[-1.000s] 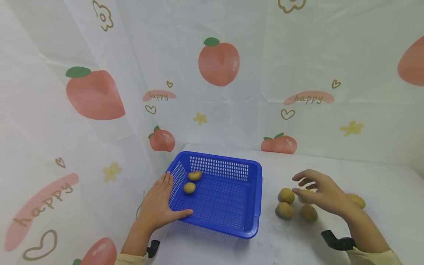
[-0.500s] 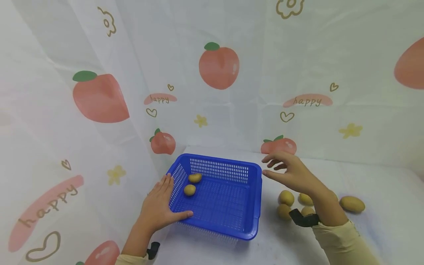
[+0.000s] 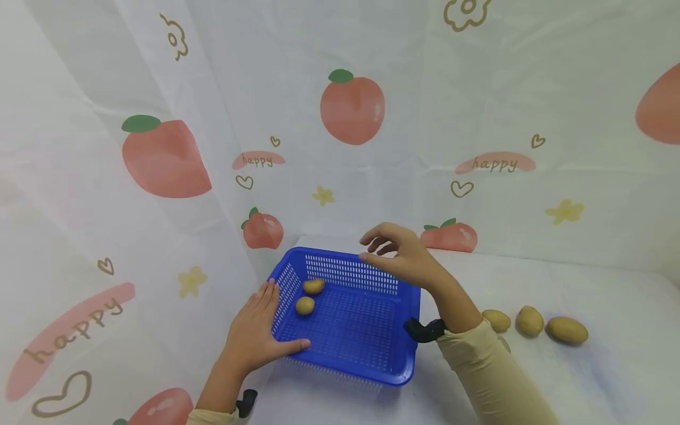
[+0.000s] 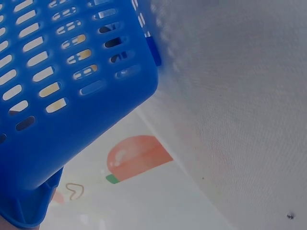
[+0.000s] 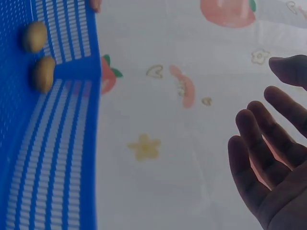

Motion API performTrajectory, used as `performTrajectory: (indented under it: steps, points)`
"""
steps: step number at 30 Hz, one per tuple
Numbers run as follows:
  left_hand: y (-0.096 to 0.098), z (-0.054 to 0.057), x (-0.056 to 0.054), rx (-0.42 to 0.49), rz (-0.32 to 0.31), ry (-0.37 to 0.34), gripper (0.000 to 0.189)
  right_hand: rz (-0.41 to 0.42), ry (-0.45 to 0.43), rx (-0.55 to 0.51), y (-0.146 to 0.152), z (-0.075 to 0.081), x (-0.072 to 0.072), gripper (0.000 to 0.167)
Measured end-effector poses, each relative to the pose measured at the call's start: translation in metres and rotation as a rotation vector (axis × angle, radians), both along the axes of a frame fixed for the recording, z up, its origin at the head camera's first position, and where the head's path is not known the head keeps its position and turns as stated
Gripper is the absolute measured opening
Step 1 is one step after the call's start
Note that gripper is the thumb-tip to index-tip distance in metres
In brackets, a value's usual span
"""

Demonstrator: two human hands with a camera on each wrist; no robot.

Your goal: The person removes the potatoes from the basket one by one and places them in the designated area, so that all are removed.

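A blue plastic basket (image 3: pixel 350 324) with slotted walls stands on the white table. Inside it, near the left wall, lie two potatoes, one farther back (image 3: pixel 314 286) and one in front (image 3: pixel 305 306). My left hand (image 3: pixel 251 333) rests on the basket's left rim, fingers straight and thumb spread along the near rim. Above the far rim hovers my right hand (image 3: pixel 401 255), palm down with loosely bent fingers. Nothing lies between those fingers (image 5: pixel 247 127) in the right wrist view. The left wrist view shows the basket's outer wall (image 4: pixel 96 110).
Right of the basket several potatoes lie on the table, among them a long one (image 3: pixel 567 330), one beside it (image 3: pixel 529 321) and another (image 3: pixel 496 320) by my right sleeve (image 3: pixel 489 366). The sleeve hides others. A printed white sheet (image 3: pixel 504 106) hangs behind and at the left.
My right hand has moved left, from over the loose potatoes to above the basket's far rim, carrying nothing. My left hand has stayed on the basket.
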State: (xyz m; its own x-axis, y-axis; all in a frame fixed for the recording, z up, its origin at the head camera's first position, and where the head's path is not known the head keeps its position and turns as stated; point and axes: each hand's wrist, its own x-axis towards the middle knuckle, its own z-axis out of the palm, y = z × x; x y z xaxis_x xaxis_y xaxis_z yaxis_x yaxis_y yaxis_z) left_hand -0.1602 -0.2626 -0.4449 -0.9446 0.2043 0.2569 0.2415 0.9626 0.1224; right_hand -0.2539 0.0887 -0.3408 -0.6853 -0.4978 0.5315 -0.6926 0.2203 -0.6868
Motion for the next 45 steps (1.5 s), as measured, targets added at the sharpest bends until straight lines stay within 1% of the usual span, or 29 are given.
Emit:
performTrajectory:
  steps: [2, 6, 9, 13, 17, 20, 26, 29, 32, 35, 40, 45]
  points:
    - [0.0, -0.001, -0.001, -0.002, 0.001, 0.003, 0.139, 0.029, -0.029, 0.0, -0.014, 0.0, -0.004, 0.026]
    - [-0.001, -0.001, -0.002, -0.009, -0.002, 0.009, 0.139, 0.093, -0.058, 0.004, -0.042, -0.002, -0.011, 0.023]
    - [-0.001, 0.0, -0.001, -0.003, -0.012, 0.013, 0.141, 0.131, -0.066, 0.03, -0.063, -0.005, -0.016, 0.021]
    - [-0.002, 0.001, -0.001, 0.0, -0.025, 0.02, 0.141, 0.158, -0.072, 0.09, -0.089, -0.009, -0.023, 0.022]
    - [-0.003, -0.001, -0.002, -0.005, -0.031, 0.03, 0.141, 0.17, -0.084, 0.119, -0.112, -0.019, -0.032, 0.027]
    - [-0.003, -0.002, -0.003, -0.005, -0.038, 0.035, 0.141, 0.168, -0.122, 0.118, -0.126, -0.032, -0.038, 0.029]
    - [-0.002, 0.0, -0.003, -0.006, -0.036, 0.035, 0.141, 0.169, -0.22, 0.137, -0.138, -0.054, -0.047, 0.028]
    - [-0.003, 0.002, -0.004, -0.011, -0.029, 0.032, 0.141, 0.163, -0.258, 0.17, -0.141, -0.063, -0.05, 0.03]
    - [-0.003, 0.003, -0.004, -0.01, -0.026, 0.019, 0.141, 0.159, -0.291, 0.227, -0.142, -0.071, -0.052, 0.033]
    - [-0.002, 0.003, -0.003, -0.008, -0.022, 0.009, 0.141, 0.165, -0.297, 0.267, -0.144, -0.078, -0.053, 0.034]
    - [-0.002, 0.003, -0.003, -0.012, -0.02, 0.016, 0.141, 0.187, -0.281, 0.333, -0.149, -0.085, -0.053, 0.03]
    - [-0.002, 0.003, -0.005, -0.015, -0.022, 0.019, 0.142, 0.194, -0.305, 0.388, -0.151, -0.091, -0.052, 0.033]
